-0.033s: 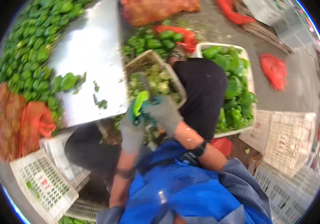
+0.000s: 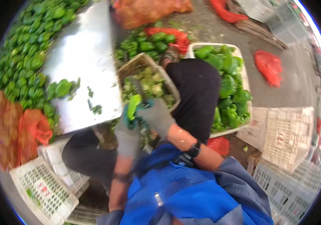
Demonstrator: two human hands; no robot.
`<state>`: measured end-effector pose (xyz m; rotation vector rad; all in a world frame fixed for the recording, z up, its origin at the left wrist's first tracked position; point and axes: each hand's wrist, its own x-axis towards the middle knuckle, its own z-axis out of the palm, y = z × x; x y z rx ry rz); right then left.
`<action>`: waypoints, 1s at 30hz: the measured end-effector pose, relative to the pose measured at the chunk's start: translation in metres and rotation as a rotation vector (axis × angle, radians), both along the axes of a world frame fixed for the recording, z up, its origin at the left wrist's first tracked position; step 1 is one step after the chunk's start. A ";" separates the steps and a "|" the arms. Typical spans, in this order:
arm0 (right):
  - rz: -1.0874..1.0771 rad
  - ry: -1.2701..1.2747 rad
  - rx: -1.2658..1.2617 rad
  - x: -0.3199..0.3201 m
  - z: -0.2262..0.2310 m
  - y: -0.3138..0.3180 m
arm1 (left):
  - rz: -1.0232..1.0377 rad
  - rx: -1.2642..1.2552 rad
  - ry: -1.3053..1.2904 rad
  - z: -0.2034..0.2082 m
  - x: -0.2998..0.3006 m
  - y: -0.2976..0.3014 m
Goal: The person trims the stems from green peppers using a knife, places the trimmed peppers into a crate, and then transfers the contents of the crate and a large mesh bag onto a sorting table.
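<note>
Both my hands wear grey gloves with green fingers and meet over a crate (image 2: 172,84) that holds pale green trimmings. My left hand (image 2: 127,131) is closed around a light green pepper (image 2: 133,106), which sticks up from its fingers. Close against it, my right hand (image 2: 156,115) grips a knife (image 2: 138,87), its dark blade pointing away over the crate. Blur hides where the blade meets the pepper. To the left, a few green peppers (image 2: 63,88) and leafy scraps (image 2: 96,108) lie on a shiny metal table (image 2: 83,52).
A large heap of green peppers (image 2: 27,69) covers the far left. Right of my knee stands a white crate (image 2: 246,77) full of peppers. Red mesh sacks (image 2: 8,127) lie at left, with another filled sack (image 2: 151,13) ahead. Pale plastic crates (image 2: 288,138) flank me, including one (image 2: 42,187) at lower left.
The whole scene has shifted slightly left in the picture. My hands, the pepper and the knife keep nearly the same positions relative to each other.
</note>
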<state>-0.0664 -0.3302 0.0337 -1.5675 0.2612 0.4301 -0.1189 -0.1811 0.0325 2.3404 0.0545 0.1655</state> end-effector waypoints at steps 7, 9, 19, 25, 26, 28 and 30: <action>0.093 -0.454 -0.302 -0.012 -0.003 -0.002 | -0.139 -0.239 0.223 -0.007 0.003 0.022; 0.342 -0.594 -0.239 -0.016 -0.004 -0.009 | -0.120 -0.427 0.185 -0.011 0.004 0.023; -0.042 -0.152 -0.164 -0.008 0.014 -0.032 | 0.018 -0.166 -0.200 0.005 0.011 0.025; -0.193 -0.158 -0.061 -0.011 0.050 -0.058 | -0.191 0.445 -0.138 0.038 0.021 -0.033; -0.198 -0.161 -0.061 -0.014 0.048 -0.069 | -0.294 0.481 -0.215 0.046 0.025 -0.043; -0.352 -0.078 0.428 -0.018 0.044 -0.089 | -0.401 0.513 -0.299 0.050 0.033 -0.064; -0.424 0.009 0.555 -0.016 0.056 -0.115 | -0.560 0.455 -0.395 0.047 0.041 -0.081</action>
